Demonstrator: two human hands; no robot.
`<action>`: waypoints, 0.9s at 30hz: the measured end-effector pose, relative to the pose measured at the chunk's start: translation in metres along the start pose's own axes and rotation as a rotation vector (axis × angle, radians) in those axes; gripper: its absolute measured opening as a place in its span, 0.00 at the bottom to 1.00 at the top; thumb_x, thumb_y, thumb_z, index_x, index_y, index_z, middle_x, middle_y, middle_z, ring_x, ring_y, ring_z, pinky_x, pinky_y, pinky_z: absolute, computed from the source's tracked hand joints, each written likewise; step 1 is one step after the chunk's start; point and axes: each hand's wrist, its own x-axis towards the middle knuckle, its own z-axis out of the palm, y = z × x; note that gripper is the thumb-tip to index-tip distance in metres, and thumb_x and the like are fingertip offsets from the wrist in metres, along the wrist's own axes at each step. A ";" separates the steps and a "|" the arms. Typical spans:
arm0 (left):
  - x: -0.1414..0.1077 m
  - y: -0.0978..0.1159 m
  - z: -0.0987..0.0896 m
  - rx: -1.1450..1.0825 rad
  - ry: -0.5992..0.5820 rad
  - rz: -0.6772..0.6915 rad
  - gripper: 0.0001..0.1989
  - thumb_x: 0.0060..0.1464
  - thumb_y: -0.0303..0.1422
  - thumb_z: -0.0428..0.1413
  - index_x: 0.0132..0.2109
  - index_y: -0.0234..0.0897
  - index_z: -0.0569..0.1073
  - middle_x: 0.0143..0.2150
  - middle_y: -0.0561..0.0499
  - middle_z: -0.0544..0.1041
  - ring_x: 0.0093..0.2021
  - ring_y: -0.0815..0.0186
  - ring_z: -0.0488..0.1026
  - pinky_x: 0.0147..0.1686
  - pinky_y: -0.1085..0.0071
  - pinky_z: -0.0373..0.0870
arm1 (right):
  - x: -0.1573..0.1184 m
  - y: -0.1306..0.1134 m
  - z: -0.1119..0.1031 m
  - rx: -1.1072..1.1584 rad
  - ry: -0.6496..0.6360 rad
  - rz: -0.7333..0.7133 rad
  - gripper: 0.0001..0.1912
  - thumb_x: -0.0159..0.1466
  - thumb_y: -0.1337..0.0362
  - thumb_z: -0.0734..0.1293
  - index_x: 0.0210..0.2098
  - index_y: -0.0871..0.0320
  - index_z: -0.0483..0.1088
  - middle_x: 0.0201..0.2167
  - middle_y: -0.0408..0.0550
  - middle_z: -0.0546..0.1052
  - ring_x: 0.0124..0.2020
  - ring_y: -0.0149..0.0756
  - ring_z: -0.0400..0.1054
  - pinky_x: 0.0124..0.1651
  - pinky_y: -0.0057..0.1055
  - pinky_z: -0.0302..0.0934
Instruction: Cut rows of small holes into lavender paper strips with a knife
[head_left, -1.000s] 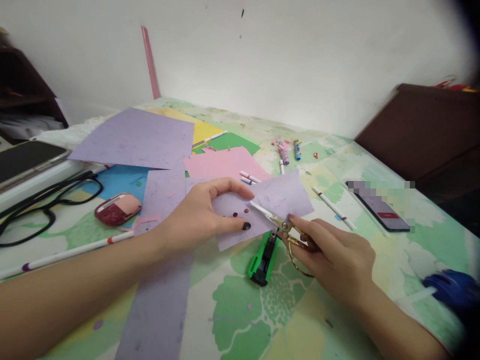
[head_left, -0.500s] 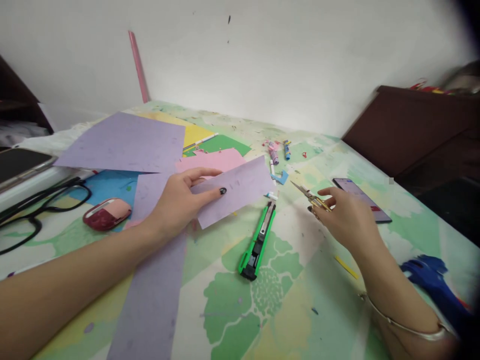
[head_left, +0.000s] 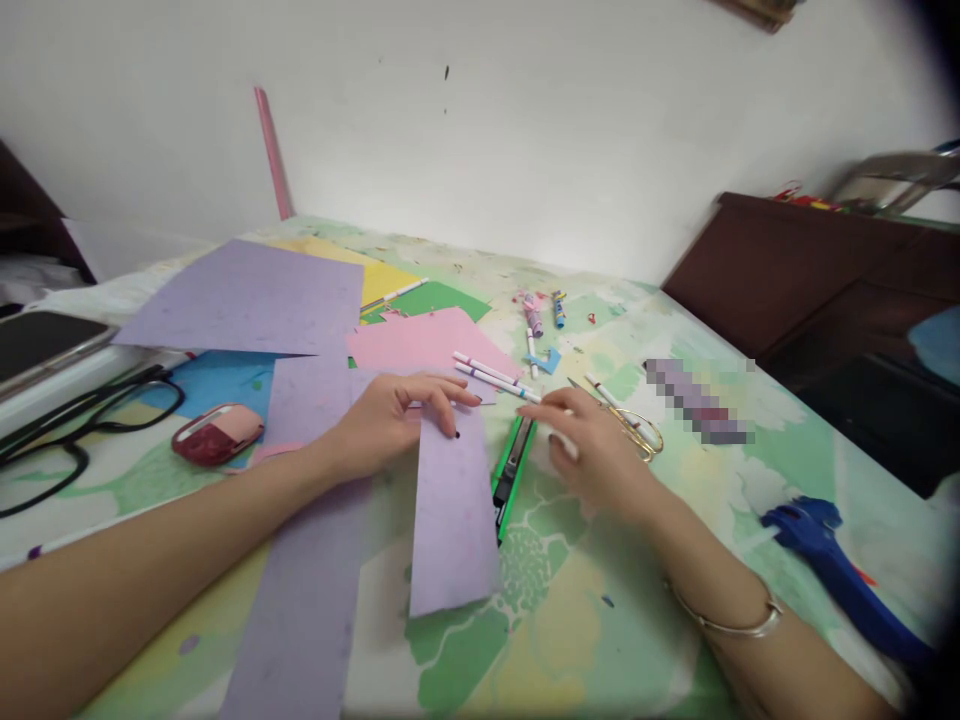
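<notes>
My left hand [head_left: 394, 420] holds the upper end of a small purple sheet of paper [head_left: 455, 530], thumb on top; the sheet hangs toward me and covers part of a green utility knife [head_left: 515, 475]. My right hand [head_left: 600, 450] is slightly blurred, its fingers apart, with the fingertips near the knife's far end and the tips of two white marker pens [head_left: 491, 377]. I cannot tell whether it touches them. Gold-handled scissors [head_left: 637, 430] lie just beyond that hand, beside another white pen [head_left: 600, 388]. A long purple paper strip [head_left: 300, 590] runs under my left forearm.
Pink paper [head_left: 435, 340], a large purple sheet [head_left: 247, 300] and green paper [head_left: 450, 298] lie at the back. Black glasses [head_left: 135, 395] and a dark red-and-pink case [head_left: 219, 433] are left. A phone [head_left: 697, 400] and a blue tool [head_left: 832, 560] are right.
My right hand has let go of the scissors and moved left. My left hand has turned the small purple sheet, which now points toward me. Marker pens now show beyond the knife.
</notes>
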 end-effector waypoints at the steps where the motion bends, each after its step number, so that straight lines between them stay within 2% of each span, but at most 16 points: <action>1: 0.001 -0.003 0.000 0.027 -0.045 0.021 0.05 0.47 0.31 0.62 0.25 0.41 0.78 0.46 0.47 0.83 0.59 0.52 0.73 0.57 0.54 0.70 | 0.001 -0.007 0.004 0.051 -0.024 -0.171 0.27 0.60 0.80 0.59 0.54 0.58 0.74 0.51 0.57 0.74 0.49 0.43 0.67 0.51 0.40 0.66; 2: 0.001 -0.006 0.000 0.055 -0.086 0.040 0.05 0.48 0.30 0.62 0.25 0.41 0.78 0.47 0.47 0.83 0.60 0.52 0.72 0.59 0.53 0.68 | 0.001 -0.013 0.007 0.067 -0.035 -0.283 0.29 0.58 0.81 0.58 0.54 0.59 0.74 0.51 0.58 0.74 0.48 0.45 0.65 0.51 0.41 0.66; 4: 0.003 -0.013 -0.002 0.106 -0.155 0.070 0.05 0.48 0.29 0.61 0.26 0.41 0.78 0.48 0.46 0.82 0.60 0.52 0.70 0.61 0.52 0.66 | 0.002 -0.019 0.010 0.071 -0.039 -0.360 0.27 0.57 0.82 0.58 0.50 0.62 0.75 0.52 0.59 0.74 0.46 0.46 0.62 0.50 0.43 0.64; 7: 0.005 -0.019 -0.008 0.164 -0.258 0.097 0.05 0.49 0.27 0.59 0.29 0.41 0.79 0.49 0.46 0.81 0.59 0.53 0.71 0.60 0.54 0.66 | 0.003 -0.016 0.009 0.072 -0.041 -0.304 0.23 0.53 0.83 0.59 0.43 0.61 0.75 0.45 0.55 0.78 0.42 0.45 0.60 0.47 0.41 0.63; 10: 0.005 -0.017 -0.017 0.194 -0.396 0.106 0.10 0.49 0.25 0.58 0.36 0.43 0.82 0.53 0.47 0.80 0.58 0.55 0.72 0.60 0.57 0.67 | 0.000 -0.009 0.002 0.063 -0.039 -0.261 0.22 0.50 0.83 0.60 0.40 0.58 0.72 0.36 0.50 0.78 0.39 0.44 0.60 0.43 0.37 0.62; 13: 0.007 -0.012 -0.028 0.194 -0.538 0.101 0.18 0.46 0.26 0.62 0.45 0.47 0.82 0.59 0.47 0.76 0.61 0.54 0.70 0.62 0.57 0.65 | -0.002 0.001 -0.003 0.041 0.016 -0.224 0.19 0.51 0.82 0.62 0.37 0.57 0.69 0.34 0.49 0.76 0.37 0.43 0.60 0.41 0.37 0.59; 15: 0.008 -0.011 -0.034 0.180 -0.591 0.089 0.21 0.44 0.27 0.64 0.48 0.49 0.82 0.62 0.47 0.74 0.64 0.52 0.68 0.64 0.56 0.63 | -0.003 0.008 -0.004 0.029 0.092 -0.178 0.15 0.53 0.80 0.62 0.35 0.56 0.67 0.35 0.50 0.76 0.37 0.43 0.60 0.42 0.39 0.58; 18: 0.008 -0.012 -0.038 0.151 -0.603 0.060 0.20 0.46 0.29 0.65 0.49 0.47 0.81 0.64 0.46 0.73 0.66 0.52 0.66 0.65 0.56 0.62 | -0.003 0.020 -0.005 0.033 0.251 -0.074 0.13 0.54 0.78 0.63 0.34 0.55 0.65 0.35 0.51 0.74 0.37 0.44 0.60 0.41 0.39 0.57; 23: 0.006 -0.017 -0.037 0.104 -0.568 0.023 0.17 0.49 0.30 0.65 0.48 0.45 0.81 0.62 0.44 0.74 0.66 0.54 0.66 0.63 0.57 0.65 | -0.004 0.027 -0.010 0.114 0.604 0.138 0.06 0.58 0.71 0.65 0.35 0.56 0.67 0.36 0.51 0.71 0.38 0.43 0.65 0.41 0.40 0.60; 25: 0.006 -0.017 -0.036 0.085 -0.541 0.018 0.16 0.50 0.31 0.64 0.47 0.44 0.81 0.61 0.43 0.75 0.65 0.55 0.68 0.62 0.57 0.66 | -0.004 0.027 -0.012 0.179 0.693 0.187 0.03 0.61 0.66 0.66 0.35 0.56 0.69 0.36 0.50 0.72 0.39 0.43 0.67 0.44 0.41 0.62; 27: 0.006 -0.017 -0.035 0.067 -0.515 0.019 0.14 0.50 0.32 0.64 0.46 0.43 0.81 0.60 0.42 0.76 0.63 0.55 0.71 0.61 0.57 0.67 | -0.004 0.025 -0.012 0.257 0.744 0.221 0.05 0.62 0.61 0.67 0.35 0.57 0.72 0.36 0.50 0.73 0.41 0.42 0.69 0.48 0.42 0.64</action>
